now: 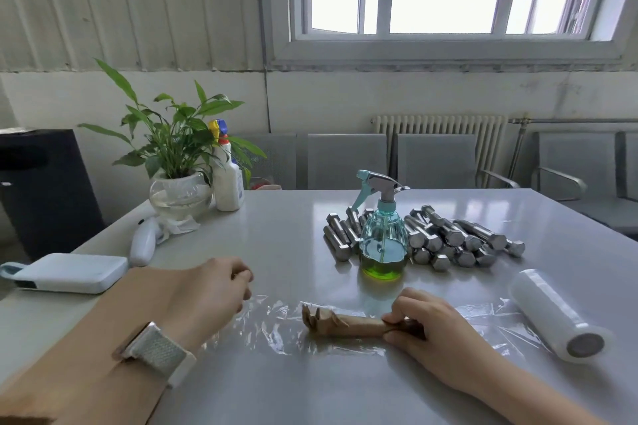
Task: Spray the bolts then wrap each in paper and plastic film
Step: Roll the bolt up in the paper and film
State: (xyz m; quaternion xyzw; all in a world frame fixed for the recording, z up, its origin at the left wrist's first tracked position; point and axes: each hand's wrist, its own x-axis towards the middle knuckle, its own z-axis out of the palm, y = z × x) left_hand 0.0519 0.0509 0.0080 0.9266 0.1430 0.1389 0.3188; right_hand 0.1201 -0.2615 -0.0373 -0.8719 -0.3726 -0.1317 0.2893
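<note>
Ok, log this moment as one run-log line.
stage: film wrap | right hand: pinches paper-wrapped bolt end | left hand: holds plastic film edge | film roll: right | bare bolts: piled behind spray bottle

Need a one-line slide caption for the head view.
Right hand grips paper-wrapped bolt on plastic film; left hand pinches film edge.

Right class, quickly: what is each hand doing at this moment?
Left hand: fingers pinching the edge of the plastic film.
Right hand: fingers gripping one end of the paper-wrapped bolt.

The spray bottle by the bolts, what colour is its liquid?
Green, low in the spray bottle, seen in the head view.
</note>
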